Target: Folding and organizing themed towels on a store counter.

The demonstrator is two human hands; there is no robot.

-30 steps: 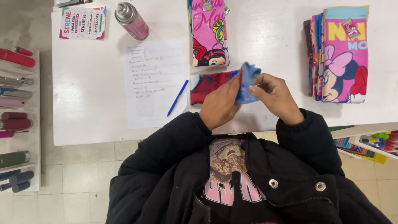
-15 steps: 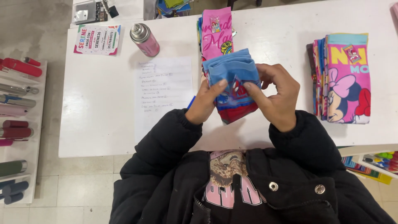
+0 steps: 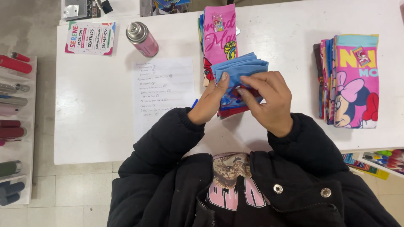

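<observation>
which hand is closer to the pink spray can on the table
Left. The left hand grips the near-left edge of the blue folded cloth, a short stretch of bare table from the pink spray can. The right hand holds the cloth's other side, farther from it.

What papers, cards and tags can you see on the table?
Card: far left table corner, rectangular, white with colourful print.
Handwritten sheet: beside the left hand, white.
Small tag: on the pink folded cloth, colourful.
Small tag: on the right cloth stack, colourful.

Lower part of the blue fabric stack behind both hands, pen mostly under the sleeve.
</observation>
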